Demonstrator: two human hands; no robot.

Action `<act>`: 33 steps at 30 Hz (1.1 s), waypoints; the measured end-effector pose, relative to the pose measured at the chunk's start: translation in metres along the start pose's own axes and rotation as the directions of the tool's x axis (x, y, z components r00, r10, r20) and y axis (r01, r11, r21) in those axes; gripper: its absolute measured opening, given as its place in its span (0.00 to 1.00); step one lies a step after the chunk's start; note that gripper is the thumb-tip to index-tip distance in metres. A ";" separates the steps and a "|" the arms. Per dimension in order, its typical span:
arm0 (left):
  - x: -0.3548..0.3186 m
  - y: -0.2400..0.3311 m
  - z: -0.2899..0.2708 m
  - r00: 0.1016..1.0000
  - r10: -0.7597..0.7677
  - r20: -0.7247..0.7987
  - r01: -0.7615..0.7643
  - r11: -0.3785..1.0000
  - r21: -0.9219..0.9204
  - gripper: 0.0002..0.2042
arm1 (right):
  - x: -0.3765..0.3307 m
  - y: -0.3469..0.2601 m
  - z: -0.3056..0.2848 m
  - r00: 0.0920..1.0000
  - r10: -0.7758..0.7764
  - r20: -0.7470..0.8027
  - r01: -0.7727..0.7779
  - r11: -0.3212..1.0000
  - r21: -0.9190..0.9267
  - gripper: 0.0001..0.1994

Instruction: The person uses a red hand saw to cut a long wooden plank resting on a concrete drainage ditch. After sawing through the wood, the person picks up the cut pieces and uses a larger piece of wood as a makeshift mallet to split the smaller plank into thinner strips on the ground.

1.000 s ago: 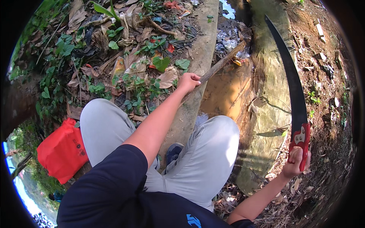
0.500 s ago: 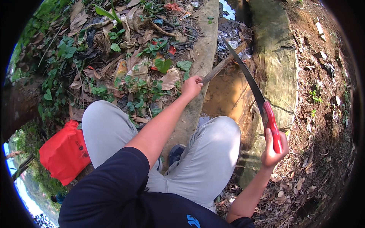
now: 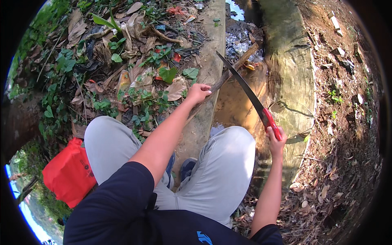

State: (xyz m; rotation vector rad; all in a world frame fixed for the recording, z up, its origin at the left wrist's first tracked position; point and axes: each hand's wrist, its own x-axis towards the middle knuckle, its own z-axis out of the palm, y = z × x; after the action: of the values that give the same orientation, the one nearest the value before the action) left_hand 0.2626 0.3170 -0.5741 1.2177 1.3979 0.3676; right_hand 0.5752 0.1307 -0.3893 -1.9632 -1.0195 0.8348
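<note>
My left hand (image 3: 197,93) is closed on a long, rough brown stick (image 3: 241,61) that slants over the narrow water channel and rests along the concrete edge. Its near end runs below my left hand, beside my forearm. In my right hand (image 3: 277,143) is the red handle of a curved pruning saw (image 3: 246,87). The dark blade points up and to the left, and its tip part crosses over the stick beyond my left hand. Whether the teeth touch the wood, I cannot tell.
Muddy water (image 3: 232,102) lies between the concrete edge (image 3: 210,57) and a broad, pale log (image 3: 288,69). A red bag (image 3: 69,173) sits left of my bent knees. Leaves and litter cover the left bank; bare soil and wood pieces (image 3: 335,23) are on the right.
The saw has swung left, so its blade now crosses the stick. My right hand moved left and upward. The stick has shifted in my left hand, with more of it showing on the near side.
</note>
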 end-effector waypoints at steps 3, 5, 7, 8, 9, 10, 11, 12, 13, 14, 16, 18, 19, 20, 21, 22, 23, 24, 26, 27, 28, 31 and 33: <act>0.001 -0.003 0.000 1.000 0.011 0.020 -0.010 0.999 -0.043 0.17 | 0.004 0.045 -0.010 0.993 0.092 0.067 -0.089 0.995 -0.053 0.12; 0.003 -0.005 0.000 1.000 -0.004 -0.022 0.004 1.000 -0.015 0.16 | 0.004 0.075 -0.005 0.988 0.105 0.114 -0.100 0.994 -0.046 0.14; -0.002 -0.004 -0.004 0.998 -0.017 -0.053 0.018 1.000 0.009 0.16 | 0.005 0.088 0.004 0.981 0.135 0.143 -0.131 0.991 -0.034 0.17; -0.004 -0.004 -0.006 0.998 -0.018 -0.061 0.019 1.000 0.017 0.16 | 0.009 0.093 0.009 0.982 0.130 0.133 -0.127 0.991 -0.030 0.17; -0.008 0.001 -0.006 0.998 -0.014 -0.057 0.016 0.999 0.028 0.17 | 0.012 0.106 0.012 0.985 0.131 0.111 -0.129 0.991 -0.026 0.17; -0.012 0.005 -0.005 0.996 -0.028 -0.089 0.031 0.999 0.029 0.16 | 0.016 0.118 0.015 0.987 0.132 0.090 -0.130 0.991 -0.022 0.16; -0.017 0.008 -0.003 0.992 -0.041 -0.121 0.045 0.999 0.030 0.16 | 0.023 0.129 0.015 0.989 0.128 0.075 -0.123 0.990 -0.064 0.15; -0.020 0.014 -0.001 0.987 -0.052 -0.151 0.058 0.998 0.033 0.16 | 0.029 0.143 0.015 0.993 0.108 0.047 -0.105 0.993 -0.059 0.13; -0.023 0.019 -0.001 0.983 -0.054 -0.178 0.066 0.996 0.063 0.16 | 0.036 0.144 0.015 0.991 0.122 0.057 -0.119 0.992 -0.053 0.12; -0.026 0.024 0.000 0.978 -0.054 -0.201 0.074 0.993 0.094 0.15 | 0.043 0.145 0.014 0.989 0.137 0.064 -0.134 0.990 -0.048 0.11; -0.025 0.024 0.001 0.978 -0.033 -0.208 0.059 0.991 0.120 0.15 | 0.056 0.146 0.004 0.982 0.159 0.097 -0.152 0.985 -0.076 0.11; -0.017 0.015 0.001 0.982 -0.005 -0.188 0.025 0.994 0.105 0.15 | 0.071 0.137 -0.007 0.988 0.108 0.110 -0.088 0.981 -0.172 0.12; -0.014 0.008 -0.001 0.984 -0.008 -0.177 0.027 0.994 0.105 0.15 | 0.074 0.130 -0.007 0.990 0.082 0.112 -0.061 0.983 -0.175 0.13; -0.009 0.003 -0.004 0.986 -0.006 -0.168 0.024 0.994 0.105 0.15 | 0.081 0.118 -0.008 0.992 0.050 0.112 -0.030 0.984 -0.176 0.13; -0.008 -0.003 -0.006 0.987 -0.009 -0.158 0.026 0.994 0.106 0.15 | 0.085 0.100 -0.004 0.989 0.002 0.150 0.033 0.973 -0.229 0.14; -0.010 -0.010 -0.009 0.983 -0.019 -0.181 0.038 0.994 0.104 0.15 | 0.086 0.080 0.004 0.984 -0.043 0.172 0.098 0.939 -0.328 0.14; -0.010 -0.007 -0.005 0.982 -0.011 -0.188 0.029 0.995 0.095 0.15 | 0.090 0.076 0.003 0.974 -0.158 0.162 0.208 0.905 -0.371 0.13; -0.009 -0.002 -0.002 0.980 -0.004 -0.201 0.021 0.996 0.084 0.15 | 0.094 0.077 0.001 0.948 -0.273 0.162 0.316 0.854 -0.413 0.12; -0.013 0.003 -0.001 0.986 -0.017 -0.167 0.041 0.989 0.139 0.15 | 0.087 0.080 -0.007 0.977 -0.147 0.157 0.202 0.879 -0.433 0.11; -0.015 0.008 -0.001 0.988 -0.021 -0.153 0.046 0.986 0.163 0.15 | 0.086 0.082 -0.013 0.984 -0.088 0.153 0.148 0.884 -0.443 0.11; -0.016 0.011 0.001 0.990 -0.017 -0.138 0.038 0.987 0.156 0.15 | 0.081 0.101 -0.021 0.981 -0.107 0.163 0.170 0.882 -0.440 0.11; -0.012 0.005 -0.003 0.992 0.001 -0.124 0.016 0.991 0.133 0.15 | 0.072 0.132 -0.041 0.987 0.015 0.160 0.073 0.843 -0.533 0.11; -0.008 0.010 0.000 0.991 -0.017 -0.132 0.040 0.984 0.172 0.16 | 0.070 0.141 -0.045 0.987 0.056 0.152 0.035 0.843 -0.536 0.11</act>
State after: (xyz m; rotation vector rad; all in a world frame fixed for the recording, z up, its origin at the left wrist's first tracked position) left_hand 0.2651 0.3149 -0.5622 1.3341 1.5845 0.3138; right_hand 0.6960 0.1202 -0.4998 -2.3960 -1.4652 0.7780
